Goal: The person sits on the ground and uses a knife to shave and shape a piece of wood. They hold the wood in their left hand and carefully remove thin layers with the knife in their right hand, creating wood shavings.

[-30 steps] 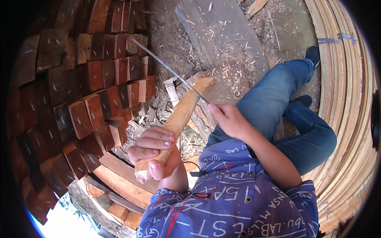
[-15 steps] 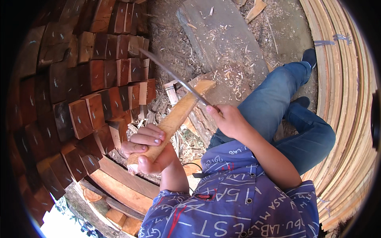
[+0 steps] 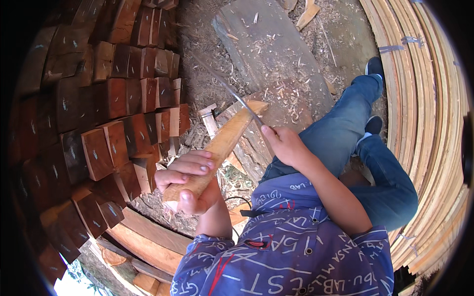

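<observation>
Both of the 2 hands are grasping: the left hand (image 3: pixel 191 168) wraps the near end of a tapered wooden piece (image 3: pixel 224 141), and the right hand (image 3: pixel 287 144) grips 1 end of a long, thin metal tool (image 3: pixel 234 92). The tool crosses the wooden piece near its far end; its blurred tip makes its exact kind hard to tell. Beyond lies a broad grey board (image 3: pixel 274 42) scattered with shavings. Reddish-brown blocks (image 3: pixel 96 153) are stacked to the left, long pale planks (image 3: pixel 402 118) to the right.
</observation>
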A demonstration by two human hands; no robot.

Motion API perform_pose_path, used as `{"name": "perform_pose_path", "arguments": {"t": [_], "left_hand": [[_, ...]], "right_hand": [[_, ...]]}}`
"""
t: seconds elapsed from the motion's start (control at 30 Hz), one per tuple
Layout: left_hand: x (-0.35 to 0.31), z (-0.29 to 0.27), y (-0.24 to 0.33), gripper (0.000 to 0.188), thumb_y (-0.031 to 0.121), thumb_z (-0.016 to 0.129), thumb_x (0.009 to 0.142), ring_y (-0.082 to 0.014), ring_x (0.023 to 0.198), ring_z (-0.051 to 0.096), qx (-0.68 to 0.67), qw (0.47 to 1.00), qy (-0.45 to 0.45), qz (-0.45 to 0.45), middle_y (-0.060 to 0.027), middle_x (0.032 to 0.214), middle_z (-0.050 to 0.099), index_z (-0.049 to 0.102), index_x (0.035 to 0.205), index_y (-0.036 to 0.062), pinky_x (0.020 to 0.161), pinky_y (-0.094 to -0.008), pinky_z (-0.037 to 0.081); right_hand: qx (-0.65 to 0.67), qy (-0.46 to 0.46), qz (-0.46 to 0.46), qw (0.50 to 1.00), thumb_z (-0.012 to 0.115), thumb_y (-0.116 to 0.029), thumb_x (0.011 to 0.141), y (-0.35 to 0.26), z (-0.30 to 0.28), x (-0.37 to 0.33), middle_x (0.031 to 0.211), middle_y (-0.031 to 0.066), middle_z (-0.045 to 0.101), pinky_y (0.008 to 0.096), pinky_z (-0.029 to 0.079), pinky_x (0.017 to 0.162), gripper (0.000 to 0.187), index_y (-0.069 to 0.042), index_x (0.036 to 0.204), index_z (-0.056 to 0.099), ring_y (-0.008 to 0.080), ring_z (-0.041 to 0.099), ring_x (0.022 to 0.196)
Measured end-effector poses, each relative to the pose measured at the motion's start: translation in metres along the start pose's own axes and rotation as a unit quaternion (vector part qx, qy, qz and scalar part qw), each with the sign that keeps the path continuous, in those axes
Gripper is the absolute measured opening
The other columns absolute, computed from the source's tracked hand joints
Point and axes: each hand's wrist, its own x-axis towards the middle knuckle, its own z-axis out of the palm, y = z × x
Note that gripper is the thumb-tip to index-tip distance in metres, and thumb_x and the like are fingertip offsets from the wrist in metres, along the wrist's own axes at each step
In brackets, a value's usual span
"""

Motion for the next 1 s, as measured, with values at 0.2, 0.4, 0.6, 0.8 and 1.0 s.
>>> {"name": "perform_pose_path", "arguments": {"t": [0.2,0.4,0.6,0.8,1.0], "left_hand": [[0.0,-0.008,-0.004,0.015,0.022,0.05,0.089,-0.0255,0.063,0.062,-0.035,0.999,0.019,-0.037,-0.0136,0.068,0.06,0.048,0.083,0.0089,0.067,-0.0441,0.053],[-0.011,-0.035,-0.035,0.018,0.024,0.057,0.081,-0.0237,0.066,0.062,-0.026,0.971,0.183,-0.153,-0.0071,0.064,0.06,0.05,0.071,0.0113,0.074,-0.0415,0.051],[-0.021,-0.01,-0.017,0.019,0.02,0.052,0.087,-0.0266,0.066,0.063,-0.017,0.982,0.169,-0.085,-0.013,0.067,0.06,0.043,0.077,0.0073,0.07,-0.0438,0.055],[-0.016,0.024,0.02,0.033,0.031,0.063,0.088,-0.0289,0.067,0.065,0.11,0.991,0.037,-0.061,-0.0167,0.069,0.061,0.045,0.08,0.0043,0.071,-0.0488,0.056],[0.012,0.035,0.008,0.043,0.043,0.069,0.082,-0.0349,0.09,0.065,0.12,0.957,-0.265,-0.012,-0.0177,0.088,0.066,0.06,0.095,0.0026,0.092,-0.0597,0.046]], "right_hand": [[0.059,-0.01,-0.025,0.998,0.047,-0.04,0.096,-0.017,-0.003,-0.011,0.056,0.0184,0.049,0.0401,0.04,0.056,0.05,0.006,0.081,0.06,0.0232,0.048,0.052],[0.046,-0.006,-0.071,0.996,0.044,-0.045,0.094,-0.024,-0.006,-0.015,0.059,0.0239,0.056,0.0469,0.045,0.061,0.056,0.004,0.073,0.062,0.0399,0.059,0.062],[0.044,-0.035,-0.096,0.994,0.046,-0.042,0.095,-0.016,-0.018,-0.018,0.057,0.0174,0.051,0.0423,0.04,0.056,0.052,0.005,0.076,0.059,0.0262,0.048,0.053],[0.094,-0.077,-0.09,0.988,0.057,-0.043,0.089,-0.019,-0.032,-0.051,0.052,0.0141,0.052,0.04,0.042,0.054,0.045,0.0,0.083,0.065,0.0253,0.053,0.051],[0.181,-0.153,-0.026,0.971,0.061,-0.032,0.086,-0.002,-0.055,-0.049,0.052,0.0129,0.056,0.0384,0.045,0.047,0.037,0.005,0.083,0.062,0.0226,0.057,0.045]]}}
